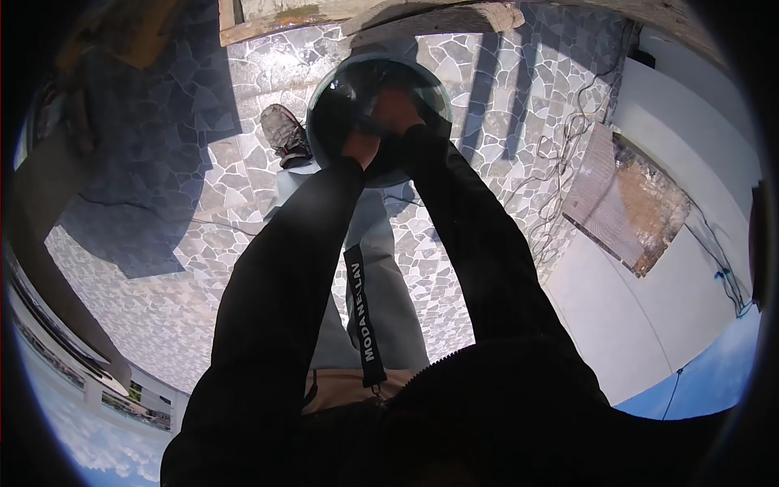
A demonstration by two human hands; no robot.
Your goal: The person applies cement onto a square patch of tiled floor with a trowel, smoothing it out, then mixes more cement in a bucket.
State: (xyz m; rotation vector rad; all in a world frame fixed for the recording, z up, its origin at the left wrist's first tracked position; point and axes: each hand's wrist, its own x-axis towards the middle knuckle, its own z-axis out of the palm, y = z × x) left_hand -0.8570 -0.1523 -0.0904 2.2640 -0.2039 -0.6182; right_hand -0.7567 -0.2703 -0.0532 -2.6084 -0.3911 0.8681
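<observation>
The tub [324, 115] is at the upper centre of the frame, on the patterned floor [479, 174]. The left hand [361, 148] and right hand [398, 111] reach inside; dim light obscures their grip, which cannot be determined. Leaning on one side could tip the tub.

Sunlit stone-patterned floor [154, 316], white wall [625, 316] alongside.

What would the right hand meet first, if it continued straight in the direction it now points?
Probably the far inside of the round tub, wall or bottom; shade around the right hand hides the depth and any contents.
</observation>
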